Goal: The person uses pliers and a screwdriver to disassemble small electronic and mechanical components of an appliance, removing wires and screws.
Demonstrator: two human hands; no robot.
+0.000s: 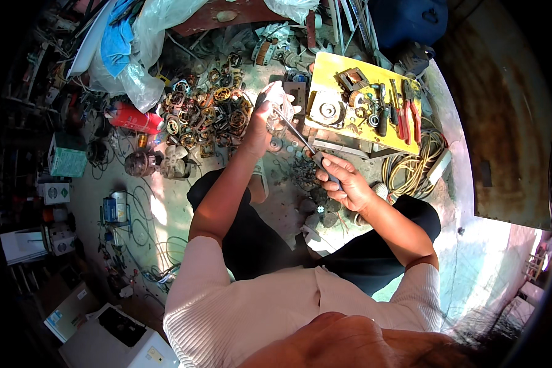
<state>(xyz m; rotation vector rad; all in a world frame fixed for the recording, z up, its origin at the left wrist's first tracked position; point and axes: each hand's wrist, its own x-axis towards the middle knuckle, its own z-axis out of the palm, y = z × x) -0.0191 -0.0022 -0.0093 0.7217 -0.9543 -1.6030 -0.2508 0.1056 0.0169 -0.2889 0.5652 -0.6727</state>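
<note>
Housing of pale metal (281, 96) is the piece we have in hand, raised at the far middle of the scene, just left of the yellow board (331, 65). We bring a long-shafted screwdriver (297, 133) up to its near side; whether the tip sits in a screw or slot is too small to tell.

As far as we can judge, our work on this piece is partway: the tool is already at it, the housing looks to be one body, and we see nothing coming away. On the board a pale square plate with a round centre (329, 109) and a dark square core (354, 80) already lie loose; what is left seems to be the housing itself.

Our left hand (260, 124) is clamped on the housing's left side, arm stretched far forward, thumb toward us. Our right hand (348, 183) is wrapped around the screwdriver's handle, elbow out to the right, forearm slanting far and left. We keep the two hands well apart.

Farther right on the board lie red-handled pliers (403, 126); left of the housing spreads a heap of stators and windings (218, 110).
</note>
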